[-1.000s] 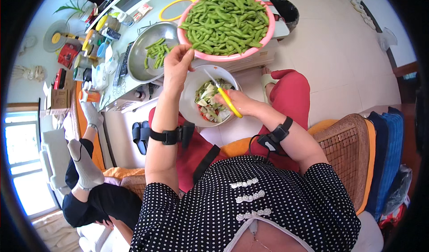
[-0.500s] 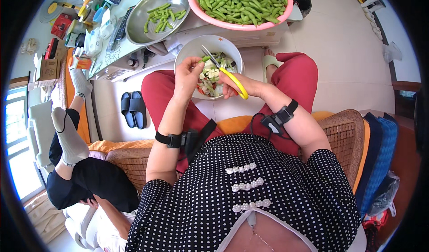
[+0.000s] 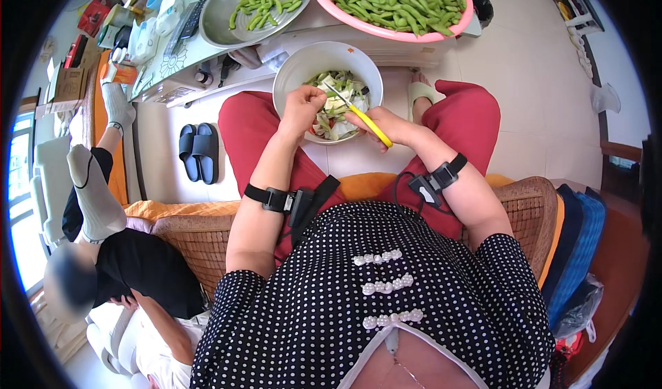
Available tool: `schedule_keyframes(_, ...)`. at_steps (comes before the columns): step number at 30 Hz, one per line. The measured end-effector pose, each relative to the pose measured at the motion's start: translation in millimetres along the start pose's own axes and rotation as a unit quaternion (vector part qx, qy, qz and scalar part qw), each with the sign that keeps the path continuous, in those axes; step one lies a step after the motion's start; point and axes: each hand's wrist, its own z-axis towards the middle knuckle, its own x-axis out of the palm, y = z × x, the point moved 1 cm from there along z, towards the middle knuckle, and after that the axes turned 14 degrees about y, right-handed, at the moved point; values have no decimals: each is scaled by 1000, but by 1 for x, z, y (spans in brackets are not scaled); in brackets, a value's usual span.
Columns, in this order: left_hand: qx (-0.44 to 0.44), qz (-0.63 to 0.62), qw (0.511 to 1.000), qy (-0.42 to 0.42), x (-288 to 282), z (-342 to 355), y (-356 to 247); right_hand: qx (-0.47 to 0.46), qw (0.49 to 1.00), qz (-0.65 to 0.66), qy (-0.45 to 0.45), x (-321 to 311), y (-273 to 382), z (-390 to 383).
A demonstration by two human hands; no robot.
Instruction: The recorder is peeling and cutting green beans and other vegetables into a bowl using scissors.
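Likely snipping over the white bowl (image 3: 295,72), left hand (image 3: 301,109) pinched a pod (image 3: 332,94), right hand (image 3: 387,125) held scissors (image 3: 369,126); next cut needed care.

The scissors (image 3: 354,109) had smooth, glossy yellow plastic handles (image 3: 373,126) and metal blades (image 3: 336,94). The bowl (image 3: 221,27) was shiny metal; the basin (image 3: 389,35) looked like smooth pink plastic. The trousers (image 3: 249,124) were matt red cloth, the floor (image 3: 531,103) smooth and glossy, the box (image 3: 69,84) matt cardboard.

Black white-dotted top (image 3: 455,285), 3 white fastenings (image 3: 387,285), red trousers (image 3: 249,130), 2 black straps (image 3: 274,199).
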Motion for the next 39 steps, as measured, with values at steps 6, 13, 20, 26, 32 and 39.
schedule_keyframes(6, -48, -92, 993, 61, 1, -1, -9, -12, 984, -123, -124, -16, -26, 28)
schedule_keyframes(13, -87, -259, 947, 170, 5, -16, -2, -204, 962, -70, -165, 2, -4, 31)
schedule_keyframes(20, -30, -298, 944, 136, 21, -13, 6, -142, 987, -11, -80, 15, 3, 13)
schedule_keyframes(26, -14, -315, 946, 77, 19, -4, -1, -117, 985, 39, -124, 3, -6, 8)
schedule_keyframes(32, 29, -388, 921, 25, -11, -5, -2, -103, 994, -8, 22, -1, 4, 7)
schedule_keyframes(39, 35, -353, 935, -20, -6, 0, -9, -48, 998, -34, 16, 2, 4, 0)
